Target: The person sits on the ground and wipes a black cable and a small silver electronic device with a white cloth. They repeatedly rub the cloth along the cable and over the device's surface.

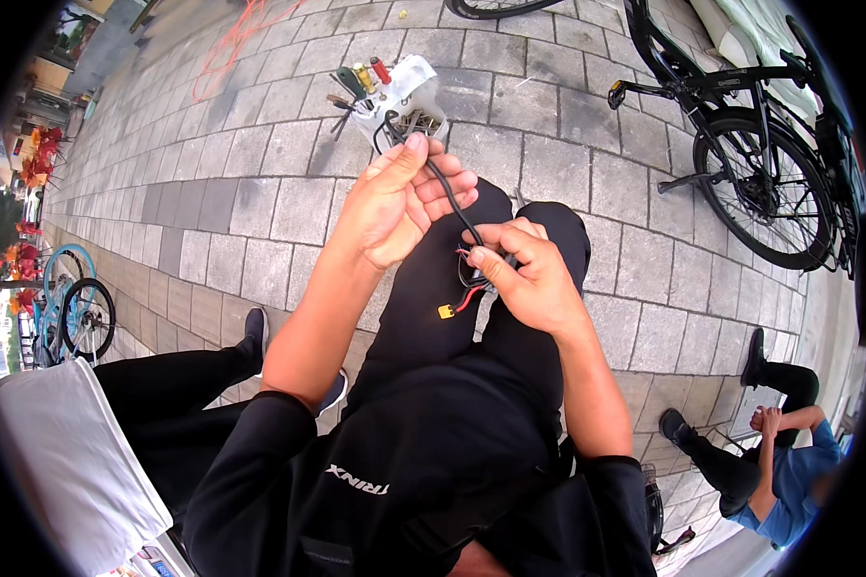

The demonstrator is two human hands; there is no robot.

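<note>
A black cable [449, 189] runs between my two hands above my lap. My left hand [398, 198] pinches its upper part between thumb and index finger, the other fingers loosely spread. Lower down, my right hand [527, 270] grips the cable together with a bundle of thin wires. From that bundle hangs a red lead ending in a yellow connector [446, 311]. Whatever else sits inside my right hand is mostly hidden by the fingers. Just beyond my left hand, a white plastic container [427, 86] stands on the paving, with several screwdrivers along its side and small metal pieces inside.
A black bicycle [758, 166] stands at the right on the stone paving [289, 209]. An orange cord [224, 50] lies at the upper left. A person in a white top [79, 447] is close on my left; another in blue [786, 483] sits at the right. A light-blue bicycle [68, 288] stands far left.
</note>
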